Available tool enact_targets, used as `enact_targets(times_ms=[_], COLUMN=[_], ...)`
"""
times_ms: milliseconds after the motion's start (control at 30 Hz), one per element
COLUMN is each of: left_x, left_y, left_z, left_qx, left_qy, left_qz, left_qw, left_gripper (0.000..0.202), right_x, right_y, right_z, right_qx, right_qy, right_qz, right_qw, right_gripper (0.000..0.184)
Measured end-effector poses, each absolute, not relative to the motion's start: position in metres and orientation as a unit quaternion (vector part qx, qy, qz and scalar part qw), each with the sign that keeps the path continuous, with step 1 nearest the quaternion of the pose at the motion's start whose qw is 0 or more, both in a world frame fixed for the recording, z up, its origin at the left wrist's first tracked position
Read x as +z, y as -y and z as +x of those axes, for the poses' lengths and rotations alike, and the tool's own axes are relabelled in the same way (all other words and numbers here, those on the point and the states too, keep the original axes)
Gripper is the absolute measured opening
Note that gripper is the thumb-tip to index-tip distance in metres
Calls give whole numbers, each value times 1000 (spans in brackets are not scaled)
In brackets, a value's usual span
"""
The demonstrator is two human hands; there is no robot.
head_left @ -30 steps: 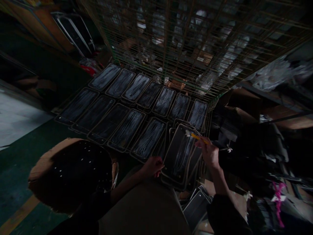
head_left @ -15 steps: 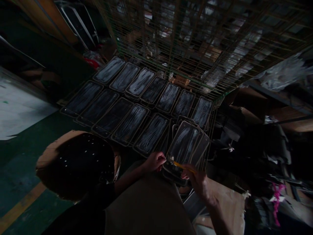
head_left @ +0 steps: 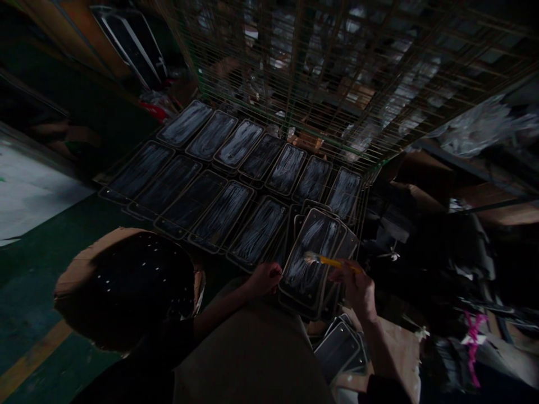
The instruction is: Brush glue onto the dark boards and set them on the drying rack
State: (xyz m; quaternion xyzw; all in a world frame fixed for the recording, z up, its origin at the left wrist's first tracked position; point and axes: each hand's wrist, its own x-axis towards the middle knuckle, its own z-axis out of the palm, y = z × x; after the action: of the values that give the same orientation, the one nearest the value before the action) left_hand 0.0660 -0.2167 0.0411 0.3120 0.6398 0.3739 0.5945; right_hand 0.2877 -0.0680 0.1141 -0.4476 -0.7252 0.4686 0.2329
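My right hand (head_left: pixel 356 286) is closed round the yellow handle of a paintbrush (head_left: pixel 330 261). The pale bristles rest on a dark rectangular panel (head_left: pixel 301 280) with rounded corners and small corner holes. Whitish streaks run along its face, and it lies tilted on a stack of similar panels. My left hand (head_left: pixel 266 279) is at the panel's lower left edge with its fingers curled in. Whether it grips that edge or something small is too dark to tell.
Two rows of streaked panels (head_left: pixel 242 143) cover a wire-mesh surface. A mesh wall (head_left: pixel 295 73) rises behind them. At left is a large dark round piece with white specks (head_left: pixel 143 275) on cardboard. More panels (head_left: pixel 339 348) lie low beside my right arm.
My right hand has moved the brush up and right, from the panel's lower left edge onto its middle. My left hand stays by the edge, slightly lower and left.
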Motion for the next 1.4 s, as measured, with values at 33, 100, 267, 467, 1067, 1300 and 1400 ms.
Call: enact_targets(times_ms=[33, 100, 267, 467, 1067, 1300, 1400], left_x=[40, 40, 40, 28, 24, 23, 24], left_y=[217, 218, 218, 218, 220, 222, 222], left_z=[67, 68, 68, 69, 70, 76, 79], left_qx=[374, 380, 378, 361, 368, 369, 376], left_qy=[-642, -641, -632, -647, -674, -675, -673], left_qz=[310, 306, 321, 332, 380, 339, 319], left_qw=[593, 593, 596, 584, 515, 541, 552], left_gripper=[7, 7, 9, 10, 10, 10, 11], right_x=[118, 123, 117, 106, 88, 81, 77], right_y=[69, 78, 88, 30, 27, -2, -9], right_z=[290, 295, 291, 267, 237, 232, 240], right_qx=[453, 468, 570, 393, 471, 405, 360], right_qy=[729, 726, 700, 722, 717, 711, 715], right_qz=[-454, -454, -409, -481, -429, -454, -476], right_qw=[239, 218, 135, 304, 282, 352, 366], right_gripper=[31, 30, 32, 34, 33, 37, 40])
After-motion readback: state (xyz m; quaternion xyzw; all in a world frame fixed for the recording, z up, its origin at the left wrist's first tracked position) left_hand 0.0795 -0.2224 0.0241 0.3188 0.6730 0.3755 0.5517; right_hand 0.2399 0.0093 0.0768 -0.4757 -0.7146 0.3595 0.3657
